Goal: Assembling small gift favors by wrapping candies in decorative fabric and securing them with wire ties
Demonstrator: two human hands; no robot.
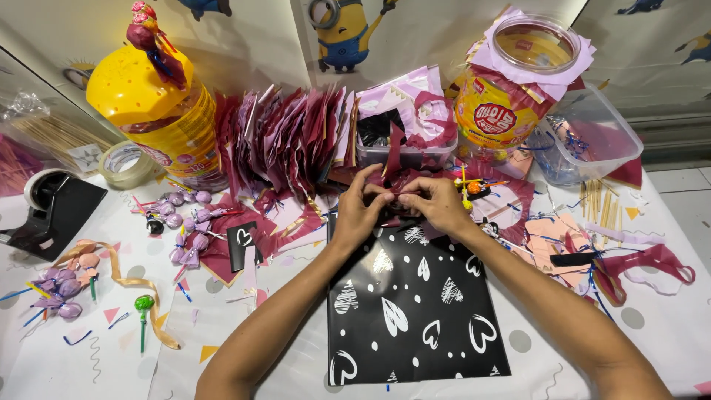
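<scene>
Dark red paper (396, 194) sits bunched up between both hands, just past the far edge of a black sheet with white hearts (415, 300). The left hand (359, 211) pinches the left end of the crumpled paper with its fingers closed on it, and the right hand (438, 204) pinches the right end the same way. So the paper lies sideways — its long way runs from left to right, from 1 hand to the other. Both hands are on it, and neither one is closer than the other. The fingertips almost meet in the middle. What is inside the bunch I cannot tell, since the fingers hide it. Behind the hands stands a row of folded red and pink papers (285, 137), and beside that a clear box (404, 152) stuffed with more paper. A big yellow jar (152, 111) stands far to the left, well apart from the hands. Purple wrapped lollipops (185, 222) lie on the table (44, 363) to the left, and 1 green lollipop (143, 304) lies nearer the front — none of them touch the hands.
</scene>
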